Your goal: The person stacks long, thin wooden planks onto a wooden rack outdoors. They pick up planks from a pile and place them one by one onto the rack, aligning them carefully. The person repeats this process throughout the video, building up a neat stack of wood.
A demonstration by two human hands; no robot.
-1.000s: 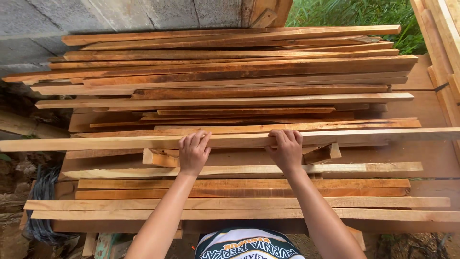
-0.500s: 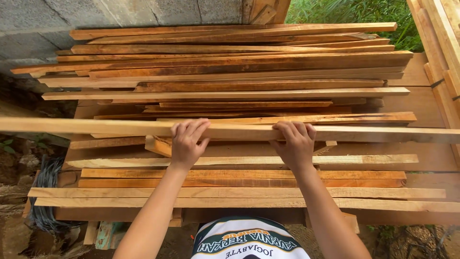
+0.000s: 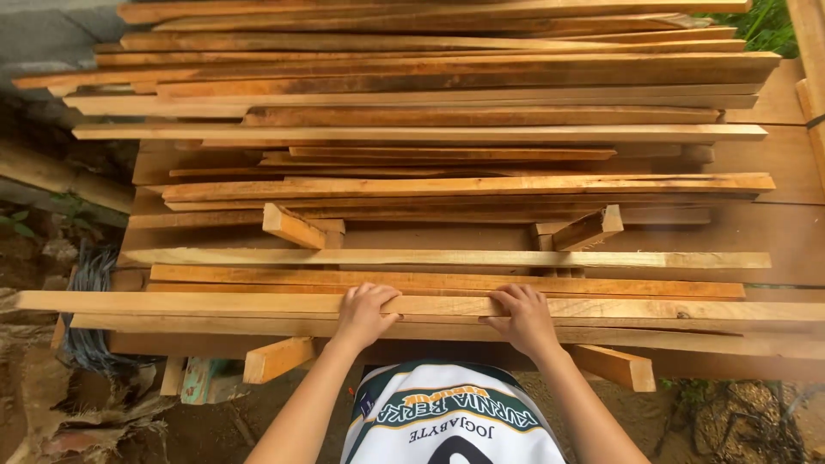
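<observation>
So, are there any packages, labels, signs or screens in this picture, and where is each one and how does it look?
No packages, signs or screens are in view.
Printed shirt: bottom centre, on the person, between the forearms; white cloth with dark green bands and lettering in yellow and dark colours.
Long pale wooden slat: under the left hand and right hand, with no label that I can see.

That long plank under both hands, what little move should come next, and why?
Probably ease the long plank a little nearer the body and clear of the pile. The left hand and right hand both curl over its far edge, and it lies at the near side of the stack of boards, on top of another board.
</observation>
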